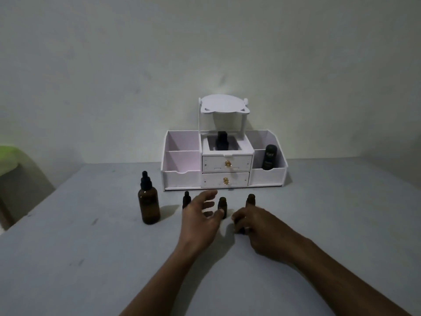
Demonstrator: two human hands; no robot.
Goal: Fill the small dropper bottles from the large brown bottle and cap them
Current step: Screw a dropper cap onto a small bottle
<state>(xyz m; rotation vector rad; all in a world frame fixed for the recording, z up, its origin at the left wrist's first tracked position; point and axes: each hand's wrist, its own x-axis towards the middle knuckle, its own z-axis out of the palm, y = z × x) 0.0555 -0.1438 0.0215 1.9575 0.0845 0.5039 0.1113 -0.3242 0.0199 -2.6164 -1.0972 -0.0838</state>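
The large brown bottle (pixel 148 205) with a black dropper cap stands upright on the table (pixel 79 258) at the left. Three small brown bottles stand in a row to its right: a capped one (pixel 186 199) partly behind my left hand, an uncapped one (pixel 222 205) in the middle, and an uncapped one (pixel 250 200) behind my right hand. My left hand (pixel 201 216) hovers with fingers spread, its thumb tip touching the middle bottle. My right hand (pixel 252 224) rests on the table, fingers curled over a small dark object, mostly hidden.
A white organiser (pixel 224 160) with two drawers and side bins stands against the wall behind the bottles. A dark bottle (pixel 269 156) sits in its right bin and another dark bottle (pixel 221 140) in its middle well. A green-topped stool (pixel 9 156) is at the far left.
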